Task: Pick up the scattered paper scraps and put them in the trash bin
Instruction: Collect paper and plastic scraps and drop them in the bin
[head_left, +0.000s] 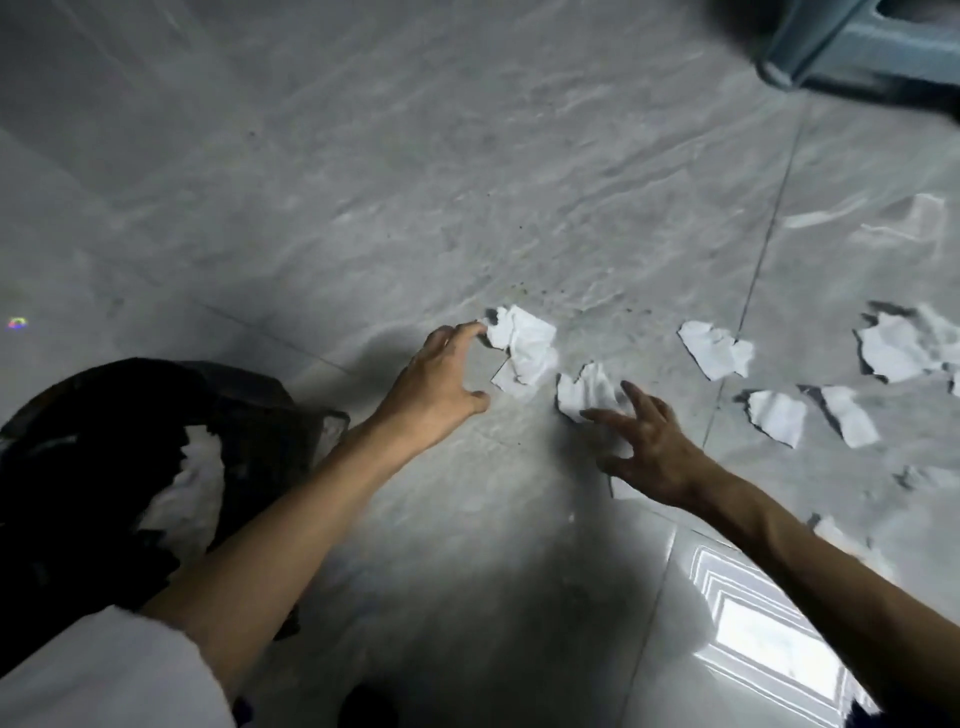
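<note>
Left hand touches crumpled paper scrap.

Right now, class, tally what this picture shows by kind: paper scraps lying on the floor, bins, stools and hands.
Paper scraps plainly seen on the floor: 6 (blurred bits at the right not counted)
Trash bin: 1
Stool: 1
Hands: 2, left hand and right hand
Total: 10
</note>
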